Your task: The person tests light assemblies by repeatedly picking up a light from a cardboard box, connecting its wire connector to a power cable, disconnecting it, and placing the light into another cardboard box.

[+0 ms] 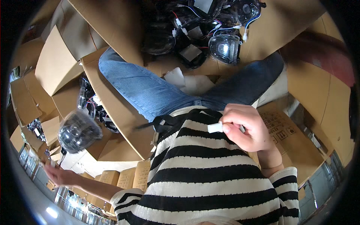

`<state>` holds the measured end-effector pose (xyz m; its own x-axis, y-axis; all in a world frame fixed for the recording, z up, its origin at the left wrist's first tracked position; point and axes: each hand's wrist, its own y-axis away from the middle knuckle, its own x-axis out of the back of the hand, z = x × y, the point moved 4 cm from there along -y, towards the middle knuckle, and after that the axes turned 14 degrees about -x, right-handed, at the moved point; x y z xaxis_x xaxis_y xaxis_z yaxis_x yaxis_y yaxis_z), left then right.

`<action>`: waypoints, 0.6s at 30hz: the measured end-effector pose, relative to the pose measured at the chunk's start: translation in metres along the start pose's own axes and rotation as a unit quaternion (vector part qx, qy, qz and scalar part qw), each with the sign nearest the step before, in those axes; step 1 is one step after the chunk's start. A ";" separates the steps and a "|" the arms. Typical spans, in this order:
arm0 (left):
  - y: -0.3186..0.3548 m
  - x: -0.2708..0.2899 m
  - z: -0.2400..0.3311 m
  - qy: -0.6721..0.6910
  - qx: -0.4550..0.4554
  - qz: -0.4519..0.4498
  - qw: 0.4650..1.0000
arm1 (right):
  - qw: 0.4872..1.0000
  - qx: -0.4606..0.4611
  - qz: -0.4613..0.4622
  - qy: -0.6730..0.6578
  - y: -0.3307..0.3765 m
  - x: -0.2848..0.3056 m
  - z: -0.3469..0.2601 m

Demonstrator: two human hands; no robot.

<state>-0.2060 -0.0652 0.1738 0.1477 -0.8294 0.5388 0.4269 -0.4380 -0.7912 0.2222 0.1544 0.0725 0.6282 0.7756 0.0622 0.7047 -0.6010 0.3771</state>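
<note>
My right hand is closed in front of my striped shirt, with a small flat white piece pinched between thumb and fingers. I cannot make out exactly what that piece is. Out to the left, my left hand is stretched away with its fingers apart. A black lamp unit with a clear, shiny cover appears just beyond it, blurred by motion and seemingly apart from the hand. Below the lamp, a short dark wire is partly visible near the fingers.
Between my knees and beyond stands an open cardboard box holding several black lamp units with wires and white connectors. Another open box with similar lamps is at my left. A printed carton lies at my right.
</note>
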 end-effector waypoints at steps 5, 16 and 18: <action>0.072 -0.061 -0.111 -0.135 0.066 -0.287 0.946 | 1.000 -0.002 -0.003 0.026 0.001 -0.004 0.006; 0.205 -0.309 0.244 0.312 -0.183 -0.495 0.790 | 0.999 -0.029 0.028 0.009 -0.002 0.014 0.019; 0.251 -0.353 0.268 0.270 -0.243 -0.602 0.711 | 0.999 -0.027 0.042 0.017 -0.002 0.019 0.021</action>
<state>0.0881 0.2107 -0.1376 -0.4838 0.2937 0.8244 -0.4235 -0.9029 0.0731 0.2391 0.1663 0.0537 0.6727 0.7291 0.1261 0.6299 -0.6538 0.4192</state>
